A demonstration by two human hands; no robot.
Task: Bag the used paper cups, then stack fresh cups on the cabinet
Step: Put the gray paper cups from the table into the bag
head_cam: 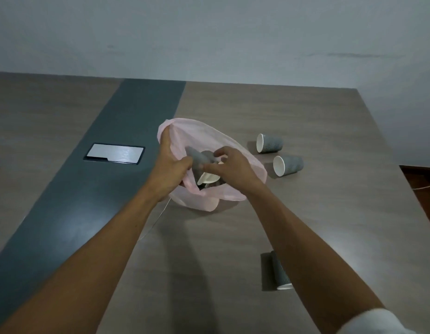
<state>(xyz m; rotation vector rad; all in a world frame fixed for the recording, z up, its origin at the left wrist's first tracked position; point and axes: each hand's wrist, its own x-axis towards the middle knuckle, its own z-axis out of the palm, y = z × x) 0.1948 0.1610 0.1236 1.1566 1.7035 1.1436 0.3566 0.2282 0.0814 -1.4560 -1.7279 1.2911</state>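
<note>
— What's over on the left, on the dark strip of the bench (pixel 329 213)?

— A flush cable hatch (pixel 114 153) with a pale lid, nothing to do with the job. Next comes the left hand (pixel 169 168), fingers curled round the near-left rim of the pink bag (pixel 209 141), pinching the film to hold the mouth open.

— And the right hand (pixel 231 168)?

— Over the mouth, fingertips pinching a grey paper cup (pixel 200 159) that is partly inside. Another cup (pixel 208 178) lies in the bag below it, white inside showing.

— How would you do this bit well?

— I'd keep the rim pulled wide and taut, push the cup well below it before letting go, and nest it into the other if it fits, so the thin film doesn't snag or collapse.

— Much left?

— To the right of the bag two ribbed cups lie on their sides, far cup (pixel 269 143) and nearer cup (pixel 288 165), just beside each other. A fourth cup (pixel 280 273) lies close to the right forearm. I'd take those next; no cabinet is in sight.
</note>
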